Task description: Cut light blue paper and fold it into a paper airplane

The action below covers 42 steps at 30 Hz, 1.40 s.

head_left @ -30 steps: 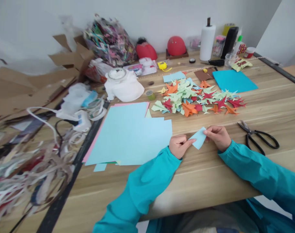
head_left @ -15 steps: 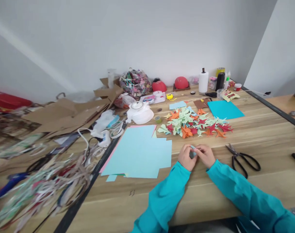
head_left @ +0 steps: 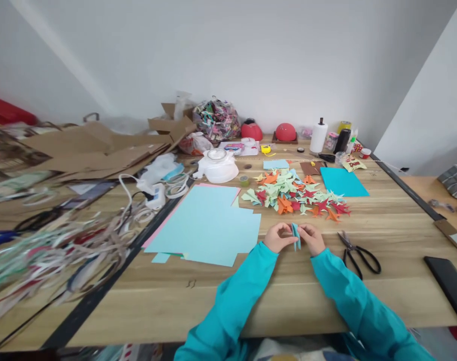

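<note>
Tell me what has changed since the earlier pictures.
The small blue paper, held out flat at first, is now folded. The left hand and right hand have drawn closer together, both keeping hold of it. The scissors, large blue sheet and paper-shape pile stayed put.

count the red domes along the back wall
2: the left red dome is beside the stuffed bag; the right red dome is past the yellow tape measure. More could hide behind things.
</note>
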Motion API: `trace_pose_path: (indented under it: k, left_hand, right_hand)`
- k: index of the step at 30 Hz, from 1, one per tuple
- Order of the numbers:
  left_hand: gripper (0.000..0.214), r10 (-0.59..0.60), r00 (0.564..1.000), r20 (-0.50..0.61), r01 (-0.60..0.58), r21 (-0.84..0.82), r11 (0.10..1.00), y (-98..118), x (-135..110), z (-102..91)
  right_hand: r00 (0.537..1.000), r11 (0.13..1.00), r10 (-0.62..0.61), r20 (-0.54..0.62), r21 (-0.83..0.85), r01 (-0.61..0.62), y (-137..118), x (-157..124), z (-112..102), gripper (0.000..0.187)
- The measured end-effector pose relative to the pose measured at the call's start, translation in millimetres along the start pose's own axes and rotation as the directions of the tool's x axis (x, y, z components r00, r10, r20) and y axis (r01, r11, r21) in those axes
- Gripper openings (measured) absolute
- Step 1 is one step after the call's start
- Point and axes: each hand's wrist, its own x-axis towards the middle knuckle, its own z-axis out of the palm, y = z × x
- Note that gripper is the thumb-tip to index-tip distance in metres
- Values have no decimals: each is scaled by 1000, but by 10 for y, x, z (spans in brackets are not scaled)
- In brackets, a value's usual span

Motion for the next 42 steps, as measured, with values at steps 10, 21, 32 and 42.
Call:
trace_pose_path:
  k: [10, 21, 32, 42]
  left_hand:
    - [41, -131, 986, -106, 107, -204, 973, -198, 264, -343]
    - [29, -121, 975, -188, 109, -71, 991, -243, 211, -359]
    - [20, -128, 956, -262, 159, 101, 982, -250, 252, -350]
    - [18, -132, 962, -237, 185, 213, 959, -177, 204, -318]
  right_hand:
    - [993, 994, 23, -115, -103, -35, 86, 276, 171, 38]
    - [984, 960, -70, -164, -281, 21, 26, 284, 271, 27]
    - [996, 963, -57, -61, -267, 39, 130, 216, 241, 27]
    - [959, 840, -261, 114, -462, 284, 129, 135, 129, 23]
